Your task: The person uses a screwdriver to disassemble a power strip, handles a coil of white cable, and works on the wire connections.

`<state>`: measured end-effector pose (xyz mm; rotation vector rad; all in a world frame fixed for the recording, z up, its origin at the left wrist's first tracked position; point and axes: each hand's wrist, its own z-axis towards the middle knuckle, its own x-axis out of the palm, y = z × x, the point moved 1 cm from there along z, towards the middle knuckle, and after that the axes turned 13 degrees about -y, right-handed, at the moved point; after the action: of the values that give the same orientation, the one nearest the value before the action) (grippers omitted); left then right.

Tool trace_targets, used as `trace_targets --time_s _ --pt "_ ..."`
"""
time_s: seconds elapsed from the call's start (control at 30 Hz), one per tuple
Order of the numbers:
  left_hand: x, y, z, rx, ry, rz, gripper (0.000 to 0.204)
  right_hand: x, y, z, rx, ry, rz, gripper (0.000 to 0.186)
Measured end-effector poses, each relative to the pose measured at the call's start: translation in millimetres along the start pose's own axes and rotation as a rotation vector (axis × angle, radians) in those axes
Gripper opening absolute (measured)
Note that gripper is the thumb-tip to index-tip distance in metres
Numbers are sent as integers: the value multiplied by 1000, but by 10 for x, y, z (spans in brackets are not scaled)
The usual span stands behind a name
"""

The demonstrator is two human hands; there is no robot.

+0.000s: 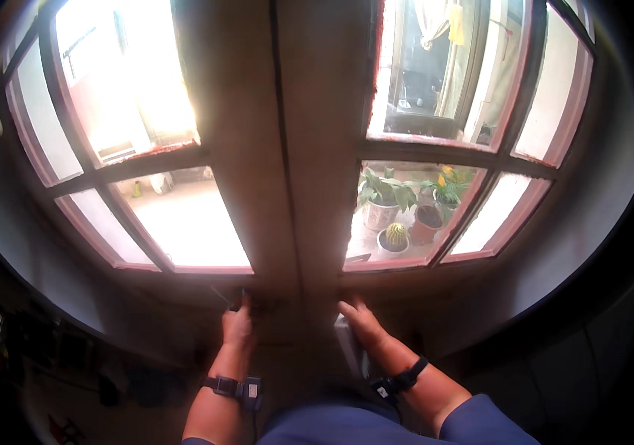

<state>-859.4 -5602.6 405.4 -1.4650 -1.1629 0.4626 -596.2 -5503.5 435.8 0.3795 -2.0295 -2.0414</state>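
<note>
A pair of tall wooden door leaves (324,185) with glass panes stands in front of me, a dark seam running down between them. My left hand (237,325) is closed at the lower part of the left leaf, around a small dark thing (244,298) I cannot make out. A thin pale line slants up beside it. Level with it, my right hand (363,326) grips a pale, flat, long-edged object (347,345) that hangs down toward my body. Shadow hides its lower end and most of the right fingers.
Through the right panes show a leafy plant in a patterned pot (381,215), a round cactus (395,236) and a brown pot (427,221). Strong light fills the left panes (120,74). Pale walls (599,237) flank the doors. Dark clutter (50,341) lies at lower left.
</note>
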Motion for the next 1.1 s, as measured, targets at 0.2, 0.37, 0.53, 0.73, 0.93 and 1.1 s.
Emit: trace_targets --time_s 0.2,0.37,0.53,0.73,0.93,1.1 --pt "86 9 -97 32 -30 0 23 -117 -322 105 -34 30 -18 65" --pt "28 -70 -128 -1 -116 194 37 -162 -285 120 182 116 197 63" --pt "-336 -30 -122 45 -143 426 30 -261 -345 87 359 128 224 41" --pt "-917 22 -772 146 -211 356 24 -495 -697 127 483 136 184 53" --pt "-2550 375 -2099 -373 -423 489 15 -211 -941 -253 635 213 -11 49" --pt "-3558 649 -3256 -510 -743 377 14 597 -628 -539 497 494 -282 51"
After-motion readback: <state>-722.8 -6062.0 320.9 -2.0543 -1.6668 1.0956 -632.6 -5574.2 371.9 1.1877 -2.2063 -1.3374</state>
